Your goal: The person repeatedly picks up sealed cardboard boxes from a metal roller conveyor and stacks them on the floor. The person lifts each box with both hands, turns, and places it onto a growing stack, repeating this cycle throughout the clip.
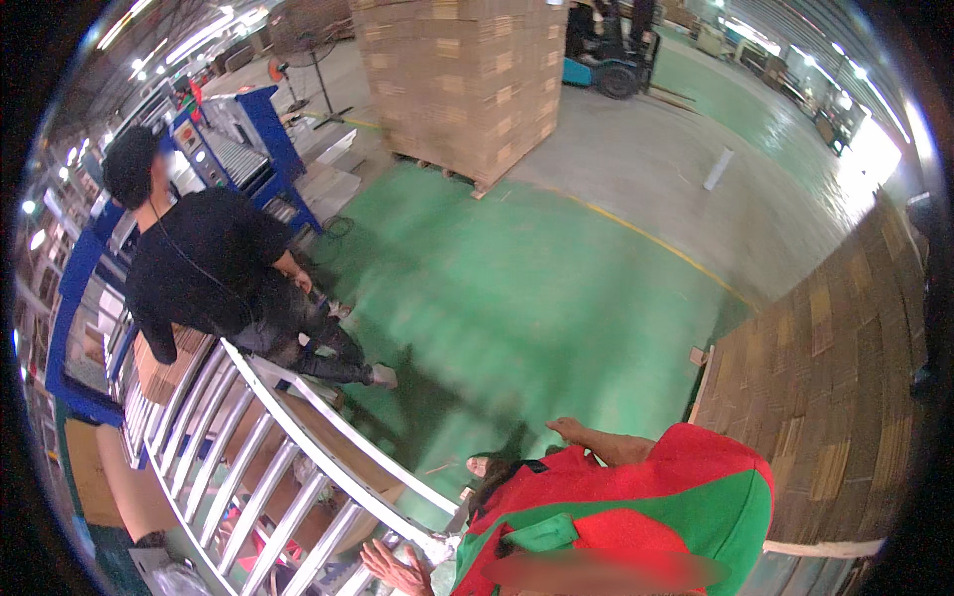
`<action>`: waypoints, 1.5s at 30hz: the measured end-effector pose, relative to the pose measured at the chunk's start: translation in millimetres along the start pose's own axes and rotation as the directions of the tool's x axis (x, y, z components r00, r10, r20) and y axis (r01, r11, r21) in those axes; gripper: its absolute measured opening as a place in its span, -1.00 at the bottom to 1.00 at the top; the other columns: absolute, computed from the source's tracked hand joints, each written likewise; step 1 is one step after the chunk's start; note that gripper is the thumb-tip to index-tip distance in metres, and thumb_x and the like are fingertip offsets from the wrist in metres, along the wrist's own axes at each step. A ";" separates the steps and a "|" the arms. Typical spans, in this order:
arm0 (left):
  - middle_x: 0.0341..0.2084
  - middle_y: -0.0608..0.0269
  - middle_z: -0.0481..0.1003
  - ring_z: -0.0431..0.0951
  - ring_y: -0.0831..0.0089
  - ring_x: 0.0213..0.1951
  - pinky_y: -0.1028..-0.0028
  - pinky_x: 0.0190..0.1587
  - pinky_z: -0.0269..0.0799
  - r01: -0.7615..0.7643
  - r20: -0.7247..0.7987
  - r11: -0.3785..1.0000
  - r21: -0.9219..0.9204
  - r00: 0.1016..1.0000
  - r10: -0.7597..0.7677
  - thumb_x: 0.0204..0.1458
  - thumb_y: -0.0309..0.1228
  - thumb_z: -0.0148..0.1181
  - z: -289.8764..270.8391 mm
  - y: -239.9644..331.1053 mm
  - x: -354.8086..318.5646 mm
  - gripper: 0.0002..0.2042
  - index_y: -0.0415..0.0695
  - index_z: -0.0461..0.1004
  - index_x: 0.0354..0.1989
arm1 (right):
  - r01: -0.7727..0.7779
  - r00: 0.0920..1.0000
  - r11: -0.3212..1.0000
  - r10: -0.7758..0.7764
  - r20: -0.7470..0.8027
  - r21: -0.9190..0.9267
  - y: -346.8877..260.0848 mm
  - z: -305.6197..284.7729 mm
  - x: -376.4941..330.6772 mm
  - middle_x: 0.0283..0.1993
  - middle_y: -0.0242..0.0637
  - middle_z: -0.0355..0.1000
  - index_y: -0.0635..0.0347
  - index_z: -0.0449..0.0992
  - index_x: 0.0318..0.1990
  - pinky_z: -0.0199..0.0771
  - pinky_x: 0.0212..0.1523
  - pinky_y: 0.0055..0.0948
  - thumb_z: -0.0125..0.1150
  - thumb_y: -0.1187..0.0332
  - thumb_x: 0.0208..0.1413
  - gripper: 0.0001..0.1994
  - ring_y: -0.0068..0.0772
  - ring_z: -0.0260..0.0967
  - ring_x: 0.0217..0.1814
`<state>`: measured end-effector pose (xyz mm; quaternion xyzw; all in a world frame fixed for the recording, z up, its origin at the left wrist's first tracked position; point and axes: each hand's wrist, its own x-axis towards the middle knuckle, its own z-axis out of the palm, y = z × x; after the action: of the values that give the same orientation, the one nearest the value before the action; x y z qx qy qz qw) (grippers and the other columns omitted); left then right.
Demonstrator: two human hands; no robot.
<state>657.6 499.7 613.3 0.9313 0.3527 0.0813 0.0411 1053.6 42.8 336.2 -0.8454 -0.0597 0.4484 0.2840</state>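
Two hands in view. Left hand (396, 568): fingers spread, at near end of roller conveyor (290, 427); rollers just to its left, contact cannot be told. Right hand (566, 429): over green floor (517, 298), apart from conveyor; finger closure unclear. Co-worker (199, 258) partly blocks conveyor's far end and flat cardboard (164, 372) there. Cardboard stack (825, 397) at right.

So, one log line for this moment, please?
Left hand: spread, near roller conveyor | right hand: no object visible | co-worker: beside conveyor
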 end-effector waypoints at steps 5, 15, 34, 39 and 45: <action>0.39 -0.16 0.06 -0.04 -0.20 0.41 -0.11 0.42 -0.23 0.138 0.080 0.976 -0.167 0.989 -0.126 0.21 0.13 -0.07 -20.0 15.6 0.7 -0.27 -0.17 0.15 0.39 | -0.070 0.997 0.936 0.053 0.059 0.345 -102.5 6.4 29.0 0.17 -0.14 0.43 0.14 0.40 0.24 0.51 -0.12 -0.20 0.12 -0.26 0.13 -0.28 -0.24 0.41 0.02; 0.42 -0.11 0.00 -0.07 -0.12 0.43 -0.08 0.44 -0.24 0.400 -0.030 0.890 -0.219 0.909 -0.416 0.10 -0.09 0.20 -14.0 15.3 -7.0 -0.29 -0.13 0.15 0.39 | 0.063 0.936 0.990 -0.101 0.338 0.123 -320.7 10.7 28.8 0.37 -0.12 0.22 0.16 0.28 0.32 0.31 0.22 -0.23 0.11 -0.25 0.16 -0.24 -0.22 0.25 0.33; 0.43 -0.06 -0.01 -0.06 -0.08 0.44 0.01 0.45 -0.21 0.802 -0.113 0.587 -0.106 0.577 -0.809 0.08 -0.12 0.26 -4.8 26.3 5.9 -0.27 -0.06 0.13 0.40 | 0.331 0.717 0.931 -0.352 0.602 0.151 -567.9 74.4 113.8 0.33 -0.25 0.28 0.05 0.24 0.35 0.21 0.28 -0.15 0.11 -0.19 0.19 -0.29 -0.20 0.26 0.31; 0.42 -0.08 -0.01 -0.01 -0.09 0.42 0.02 0.44 -0.16 0.832 -0.152 0.551 -0.063 0.538 -0.829 0.08 -0.14 0.26 -5.9 27.7 11.6 -0.26 -0.03 0.10 0.42 | 0.376 0.646 0.914 -0.378 0.663 0.155 -593.8 72.4 137.0 0.32 -0.21 0.28 0.11 0.21 0.37 0.21 0.28 -0.15 0.11 -0.18 0.20 -0.27 -0.20 0.27 0.30; 0.40 -0.12 0.03 0.01 -0.08 0.41 0.04 0.43 -0.14 0.854 -0.175 0.514 -0.081 0.495 -0.851 0.12 -0.13 0.20 -7.6 31.5 14.7 -0.30 -0.11 0.13 0.40 | 0.444 0.601 0.873 -0.459 0.655 0.204 -632.5 85.0 128.0 0.33 -0.20 0.27 0.18 0.20 0.37 0.20 0.32 -0.21 0.11 -0.12 0.23 -0.29 -0.22 0.25 0.34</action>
<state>687.5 486.0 626.7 0.6237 0.7687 0.1373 0.0339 1159.2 650.5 543.9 -0.5732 -0.3669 0.6418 0.3535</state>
